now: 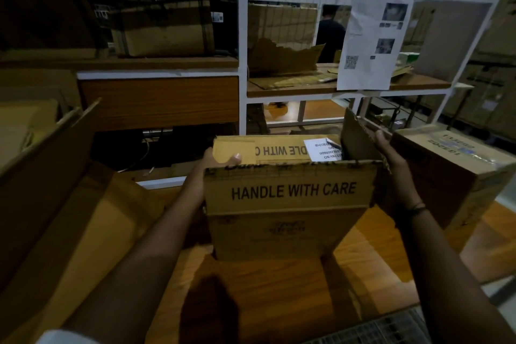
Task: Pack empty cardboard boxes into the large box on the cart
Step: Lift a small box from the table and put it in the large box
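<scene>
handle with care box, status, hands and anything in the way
Left hand grips box at left edge, right hand holds right flap. Box open, upright. Closed carton close beside right hand.

Brown cardboard box (287,204) printed "HANDLE WITH CARE", top open, flaps raised, right of large open box (69,218)

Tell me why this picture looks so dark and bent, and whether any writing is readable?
Head view throughout: dim, warm light leaves the strapped box on the upper-left shelf in shadow; the wide lens bows the white rack frame; HANDLE WITH CARE on the cardboard box, gripped by the left hand and right hand, reads sharply; the paper notice is too blurred to read.
</scene>
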